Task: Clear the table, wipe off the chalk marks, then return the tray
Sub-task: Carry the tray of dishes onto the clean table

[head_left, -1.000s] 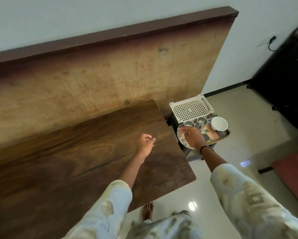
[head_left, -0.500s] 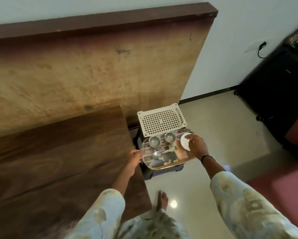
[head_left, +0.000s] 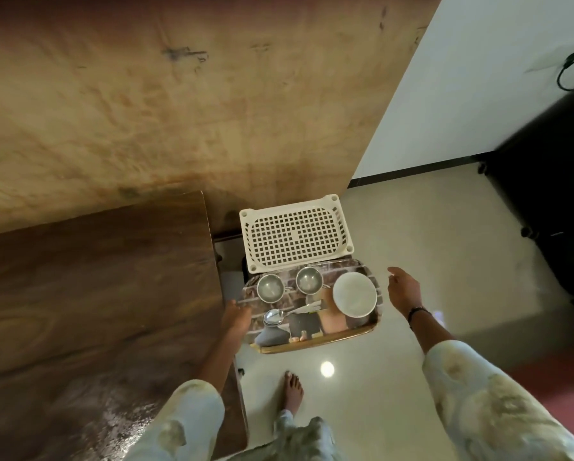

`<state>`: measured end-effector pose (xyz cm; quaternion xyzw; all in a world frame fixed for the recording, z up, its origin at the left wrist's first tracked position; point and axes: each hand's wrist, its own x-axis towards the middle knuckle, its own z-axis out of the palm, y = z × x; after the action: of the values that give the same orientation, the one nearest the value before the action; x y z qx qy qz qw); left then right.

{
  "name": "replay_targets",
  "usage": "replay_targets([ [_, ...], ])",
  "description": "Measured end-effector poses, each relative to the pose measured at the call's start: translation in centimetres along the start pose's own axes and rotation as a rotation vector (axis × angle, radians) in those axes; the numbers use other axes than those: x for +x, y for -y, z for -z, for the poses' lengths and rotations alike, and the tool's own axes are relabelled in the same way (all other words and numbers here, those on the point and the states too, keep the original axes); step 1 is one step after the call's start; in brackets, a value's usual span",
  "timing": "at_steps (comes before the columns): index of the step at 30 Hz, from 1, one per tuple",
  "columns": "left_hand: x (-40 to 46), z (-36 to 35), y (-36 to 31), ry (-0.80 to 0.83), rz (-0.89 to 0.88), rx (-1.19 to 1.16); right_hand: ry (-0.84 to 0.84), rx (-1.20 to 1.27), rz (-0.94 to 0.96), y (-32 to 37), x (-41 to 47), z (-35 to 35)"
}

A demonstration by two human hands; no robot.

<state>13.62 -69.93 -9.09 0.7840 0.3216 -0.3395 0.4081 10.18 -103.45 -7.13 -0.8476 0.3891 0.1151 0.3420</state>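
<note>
The tray [head_left: 312,341] sits low beside the right end of the tabletop [head_left: 96,277], its front rim catching the light; whatever carries it is hidden underneath. On it stand two steel cups [head_left: 269,287] side by side at the back, a white bowl [head_left: 354,298] at the right, and a spoon [head_left: 275,317] lying across the middle. The picture printed on the tray's surface is hard to read. A white perforated basket [head_left: 295,232] lies just behind, its near edge overlapping the tray's back rim.

The left hand [head_left: 235,316] is at the tray's left rim, squeezed between it and the tabletop edge — the fingers are blurred and partly tucked out of sight, so I cannot tell whether they grip. The right hand [head_left: 403,289] hangs off the tray's right side with fingers loose and spread, holding nothing, not touching the rim.

Pale floor [head_left: 412,244] lies open to the right and front — one bare foot [head_left: 293,390] stands on it. A dark bulky object [head_left: 545,161] is cut off at the right edge.
</note>
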Motion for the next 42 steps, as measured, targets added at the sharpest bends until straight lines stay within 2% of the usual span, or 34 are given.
replay_targets([
  [7,1.8,-1.1,-0.3,-0.017,0.011,0.018,0.062,0.073,-0.13,-1.0,2.3,-1.4],
  [12,2.9,-1.6,0.0,-0.048,0.055,0.027,0.144,0.027,-0.12,-1.2,2.8,-1.9],
  [15,3.3,-1.9,0.8,-0.042,0.103,0.028,0.189,0.08,-0.125,-1.3,2.9,-2.6],
  [23,3.8,-2.3,2.4,-0.141,0.136,0.083,0.189,0.026,-0.144,-2.0,3.2,-3.1],
  [33,2.6,-1.3,2.2,-0.169,0.123,0.035,0.165,0.017,-0.13,-1.9,1.8,-2.3],
  [42,-2.0,4.1,1.3,-0.227,0.024,-0.069,0.123,0.088,-0.101,1.7,-4.5,0.1],
])
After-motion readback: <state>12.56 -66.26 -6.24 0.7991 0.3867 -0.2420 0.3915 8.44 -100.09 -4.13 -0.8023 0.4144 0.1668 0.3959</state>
